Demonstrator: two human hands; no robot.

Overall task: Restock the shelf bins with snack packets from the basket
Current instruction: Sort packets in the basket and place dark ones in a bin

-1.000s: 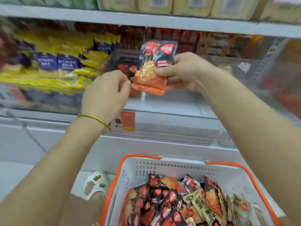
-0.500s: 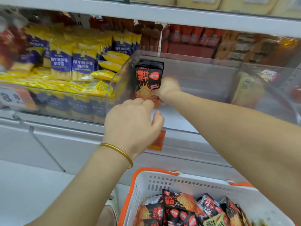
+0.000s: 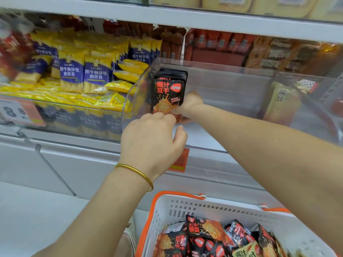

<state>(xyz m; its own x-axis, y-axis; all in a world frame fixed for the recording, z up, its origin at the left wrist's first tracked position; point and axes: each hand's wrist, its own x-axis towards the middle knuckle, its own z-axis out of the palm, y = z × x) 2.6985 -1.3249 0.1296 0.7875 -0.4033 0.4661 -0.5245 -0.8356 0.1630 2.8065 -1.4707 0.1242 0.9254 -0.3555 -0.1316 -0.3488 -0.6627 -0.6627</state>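
Observation:
A black and orange snack packet (image 3: 168,95) stands upright at the left end of a clear shelf bin (image 3: 222,86), in front of a few like packets. My right hand (image 3: 191,103) reaches into the bin and grips the packet's lower right corner. My left hand (image 3: 152,138), with a gold bangle on its wrist, is at the bin's front. Its curled fingertips meet the packet's bottom edge and its thumb stands apart. Below, a white basket with an orange rim (image 3: 185,196) holds several more packets (image 3: 204,232).
Yellow and blue packets (image 3: 83,71) fill the bin to the left. A tan packet (image 3: 282,102) leans in the bin to the right. An orange price tag (image 3: 179,160) hangs on the shelf front. An upper shelf edge (image 3: 185,17) runs overhead.
My right hand carried the packet from in front of the shelf into the clear bin and stood it against the other packets. My left hand followed to the bin's front.

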